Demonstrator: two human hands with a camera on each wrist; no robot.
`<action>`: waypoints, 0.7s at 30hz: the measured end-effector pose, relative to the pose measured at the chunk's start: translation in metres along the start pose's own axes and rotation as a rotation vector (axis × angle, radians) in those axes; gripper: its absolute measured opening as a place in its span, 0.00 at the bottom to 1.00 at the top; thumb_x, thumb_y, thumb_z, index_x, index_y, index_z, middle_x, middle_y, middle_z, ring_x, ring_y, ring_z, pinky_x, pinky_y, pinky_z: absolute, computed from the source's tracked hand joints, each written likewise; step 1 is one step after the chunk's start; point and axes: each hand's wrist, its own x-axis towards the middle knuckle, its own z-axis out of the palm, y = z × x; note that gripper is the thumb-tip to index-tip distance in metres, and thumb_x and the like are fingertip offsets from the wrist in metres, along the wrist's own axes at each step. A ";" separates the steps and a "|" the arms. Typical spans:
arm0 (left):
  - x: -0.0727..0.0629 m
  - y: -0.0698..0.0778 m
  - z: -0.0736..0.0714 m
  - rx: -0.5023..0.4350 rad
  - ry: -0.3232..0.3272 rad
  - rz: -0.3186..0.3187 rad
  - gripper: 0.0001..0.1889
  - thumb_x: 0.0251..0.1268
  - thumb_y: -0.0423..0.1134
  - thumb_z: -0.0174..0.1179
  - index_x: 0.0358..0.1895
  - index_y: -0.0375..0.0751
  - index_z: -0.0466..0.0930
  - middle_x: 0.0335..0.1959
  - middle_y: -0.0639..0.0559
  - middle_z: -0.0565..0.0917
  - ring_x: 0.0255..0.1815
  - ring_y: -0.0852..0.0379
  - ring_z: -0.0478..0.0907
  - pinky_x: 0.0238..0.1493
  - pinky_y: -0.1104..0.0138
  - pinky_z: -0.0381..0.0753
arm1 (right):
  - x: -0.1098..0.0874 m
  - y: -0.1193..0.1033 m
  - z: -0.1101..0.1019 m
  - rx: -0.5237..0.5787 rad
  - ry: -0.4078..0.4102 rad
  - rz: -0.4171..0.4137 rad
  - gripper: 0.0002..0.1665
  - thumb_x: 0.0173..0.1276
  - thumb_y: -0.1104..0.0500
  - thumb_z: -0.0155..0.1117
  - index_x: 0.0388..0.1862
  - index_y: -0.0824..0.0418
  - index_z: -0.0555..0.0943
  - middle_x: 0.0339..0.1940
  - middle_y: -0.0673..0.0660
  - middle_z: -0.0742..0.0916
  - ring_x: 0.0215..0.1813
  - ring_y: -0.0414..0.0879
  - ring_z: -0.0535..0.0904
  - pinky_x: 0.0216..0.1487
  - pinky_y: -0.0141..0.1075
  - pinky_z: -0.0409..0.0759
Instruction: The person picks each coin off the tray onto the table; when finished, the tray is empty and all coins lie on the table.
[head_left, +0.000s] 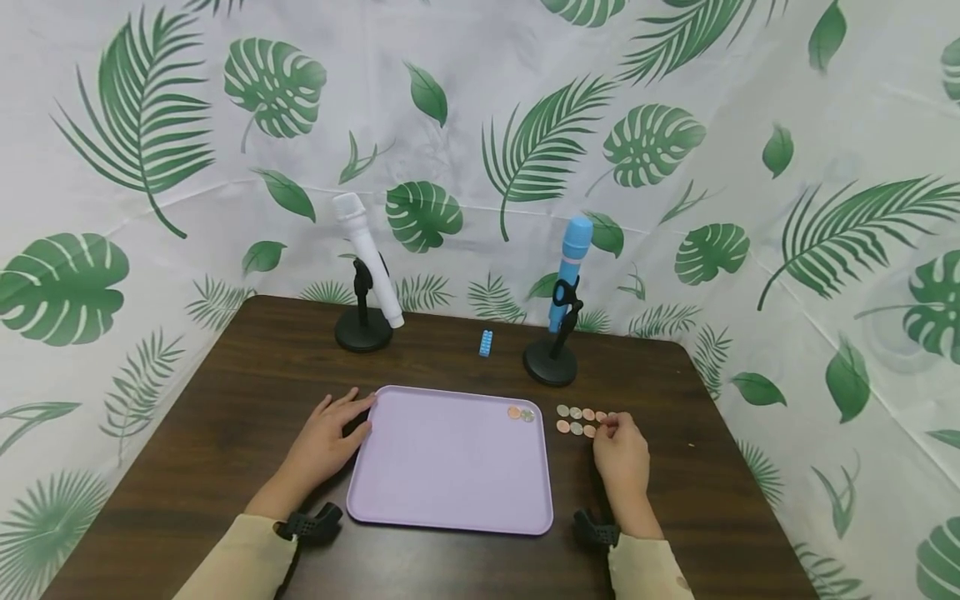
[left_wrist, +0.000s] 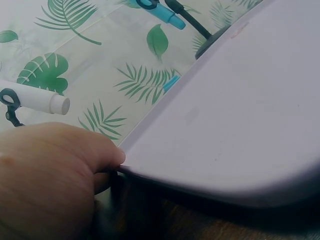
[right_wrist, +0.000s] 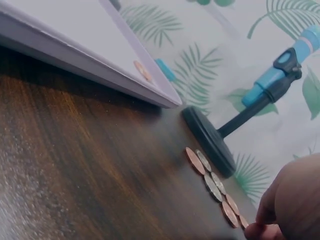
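Observation:
A pale lilac tray (head_left: 446, 467) lies on the dark wood table, with a copper coin (head_left: 513, 412) and a silver coin (head_left: 527, 415) side by side in its far right corner. My left hand (head_left: 324, 440) rests at the tray's far left corner, fingers spread, its thumb (left_wrist: 111, 154) touching the rim. Right of the tray, several copper and silver coins (head_left: 576, 428) lie flat in two rows. At their right end my right hand (head_left: 622, 457) reaches down, thumb and fingers together; I cannot tell whether they pinch a coin.
Behind the tray, a white microphone (head_left: 369, 250) leans in a black stand (head_left: 363, 330) at left. A blue microphone (head_left: 572, 258) leans in another stand (head_left: 551, 363) at right. Between them lies a small blue studded block (head_left: 486, 343). A leaf-patterned cloth (head_left: 465, 125) hangs behind the table.

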 end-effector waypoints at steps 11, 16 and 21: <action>-0.001 0.001 0.001 -0.002 0.012 0.006 0.28 0.81 0.42 0.63 0.80 0.45 0.75 0.79 0.42 0.78 0.87 0.36 0.64 0.89 0.33 0.46 | 0.000 -0.005 0.010 0.128 0.025 -0.289 0.09 0.76 0.65 0.61 0.48 0.58 0.87 0.45 0.56 0.87 0.41 0.52 0.81 0.41 0.43 0.80; -0.002 0.001 0.002 0.000 0.012 0.001 0.28 0.81 0.42 0.63 0.80 0.44 0.76 0.79 0.43 0.78 0.87 0.36 0.63 0.89 0.33 0.47 | -0.006 -0.010 0.019 0.212 -0.258 -0.539 0.17 0.75 0.67 0.67 0.56 0.51 0.90 0.50 0.48 0.87 0.35 0.41 0.74 0.35 0.32 0.77; -0.001 0.002 0.001 -0.001 0.000 -0.001 0.28 0.82 0.44 0.63 0.80 0.45 0.75 0.79 0.43 0.78 0.88 0.36 0.63 0.88 0.33 0.47 | -0.015 -0.017 0.022 0.168 -0.408 -0.601 0.27 0.76 0.66 0.68 0.71 0.49 0.85 0.64 0.46 0.87 0.41 0.39 0.80 0.41 0.34 0.83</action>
